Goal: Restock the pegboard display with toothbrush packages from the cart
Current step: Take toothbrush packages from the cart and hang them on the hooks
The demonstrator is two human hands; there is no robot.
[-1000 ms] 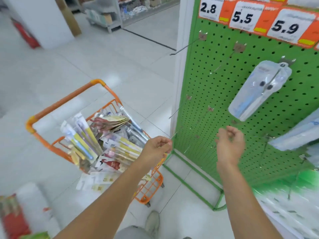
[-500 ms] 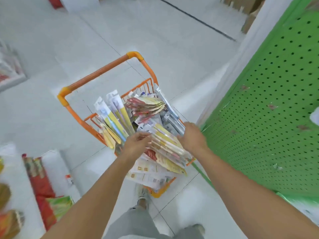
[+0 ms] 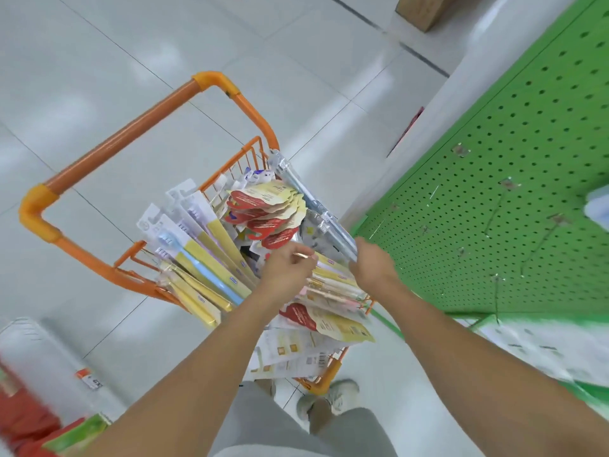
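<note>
Left hand [image 3: 290, 268] grip: fingers curled, pinching a toothbrush package [image 3: 333, 278] in the cart [image 3: 122, 140]. Right hand [image 3: 374, 263] grip: clenched on the clear packs [image 3: 316, 199] at the cart's right edge. Both forearms reach forward and down. Green pegboard [image 3: 527, 159] stands right of the cart.

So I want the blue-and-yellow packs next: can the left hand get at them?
Probably yes: the left hand is beside the blue-and-yellow packs, which stand exposed in the cart.
</note>
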